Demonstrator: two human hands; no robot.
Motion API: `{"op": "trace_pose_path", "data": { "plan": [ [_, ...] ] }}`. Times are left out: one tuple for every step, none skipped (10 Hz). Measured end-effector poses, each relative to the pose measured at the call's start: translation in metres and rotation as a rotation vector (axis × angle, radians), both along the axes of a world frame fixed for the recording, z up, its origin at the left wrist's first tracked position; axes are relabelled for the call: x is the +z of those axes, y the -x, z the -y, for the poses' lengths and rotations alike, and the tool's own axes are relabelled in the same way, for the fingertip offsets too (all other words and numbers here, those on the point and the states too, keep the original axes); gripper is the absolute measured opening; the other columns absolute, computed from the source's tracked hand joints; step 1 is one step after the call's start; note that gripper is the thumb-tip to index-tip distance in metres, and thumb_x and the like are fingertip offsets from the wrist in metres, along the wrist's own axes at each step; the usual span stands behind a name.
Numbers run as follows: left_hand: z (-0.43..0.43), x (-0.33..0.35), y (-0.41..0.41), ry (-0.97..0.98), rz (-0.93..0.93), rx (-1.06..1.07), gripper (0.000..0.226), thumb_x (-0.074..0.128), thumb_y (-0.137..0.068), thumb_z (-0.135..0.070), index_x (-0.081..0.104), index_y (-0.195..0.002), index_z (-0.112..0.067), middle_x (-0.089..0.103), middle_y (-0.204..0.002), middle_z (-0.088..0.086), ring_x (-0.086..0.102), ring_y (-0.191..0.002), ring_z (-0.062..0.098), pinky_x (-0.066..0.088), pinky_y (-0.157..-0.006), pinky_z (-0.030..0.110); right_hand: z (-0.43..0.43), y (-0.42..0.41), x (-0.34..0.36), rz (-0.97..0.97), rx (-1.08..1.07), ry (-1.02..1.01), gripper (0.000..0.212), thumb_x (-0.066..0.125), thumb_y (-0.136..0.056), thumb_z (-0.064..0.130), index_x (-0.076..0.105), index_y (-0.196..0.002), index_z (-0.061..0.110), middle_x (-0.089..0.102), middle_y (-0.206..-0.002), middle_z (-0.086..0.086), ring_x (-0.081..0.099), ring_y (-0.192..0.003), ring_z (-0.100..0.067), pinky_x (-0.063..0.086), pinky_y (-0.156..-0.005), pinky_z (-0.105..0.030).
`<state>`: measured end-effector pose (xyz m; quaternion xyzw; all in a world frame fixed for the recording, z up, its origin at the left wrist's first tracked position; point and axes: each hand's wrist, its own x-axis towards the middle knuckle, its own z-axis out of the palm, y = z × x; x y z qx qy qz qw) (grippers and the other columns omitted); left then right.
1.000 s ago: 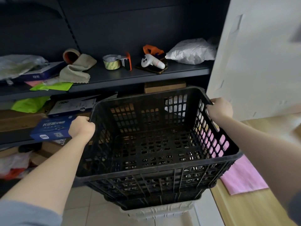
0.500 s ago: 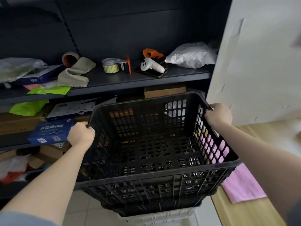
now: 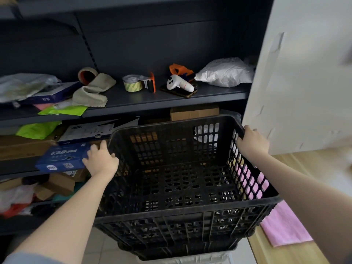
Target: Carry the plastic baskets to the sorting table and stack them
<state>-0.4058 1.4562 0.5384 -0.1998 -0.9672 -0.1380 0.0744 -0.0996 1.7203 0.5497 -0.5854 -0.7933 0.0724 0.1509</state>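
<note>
Your left hand and right hand each clamp a side rim of the black basket, held upright and mouth-up before the shelf, long axis running away from you.

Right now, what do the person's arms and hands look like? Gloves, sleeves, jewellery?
Both hands, left hand and right hand, are bare: no gloves, and no rings or watch show. The forearms are uncovered. A grey-blue sleeve shows on the left arm, and a dark sleeve edge on the right.
</note>
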Motion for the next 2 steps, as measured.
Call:
{"op": "trace_pose_path", "data": {
  "plan": [
    [-0.022,0.014,-0.012,-0.034,-0.036,-0.093,0.053,0.057,-0.088,-0.021,0.042,-0.138,-0.014,0.046,-0.134,0.017,0.042,-0.124,0.036,0.034,-0.100,0.052,0.005,0.022,0.019,0.001,0.102,-0.082,0.044,0.049,-0.089,0.024,0.043,-0.130,0.009,0.054,-0.122,-0.020,0.050,-0.114,-0.038,0.039,-0.093,-0.044],
    [-0.047,0.026,-0.027,-0.110,0.047,-0.213,0.046,0.056,-0.090,-0.022,0.047,-0.134,-0.015,0.049,-0.132,0.014,0.045,-0.123,0.033,0.037,-0.100,0.049,0.018,0.051,0.034,-0.137,0.321,-0.048,0.043,0.050,-0.090,0.023,0.045,-0.131,0.010,0.055,-0.123,-0.016,0.050,-0.115,-0.034,0.040,-0.095,-0.042]
  ]
}}
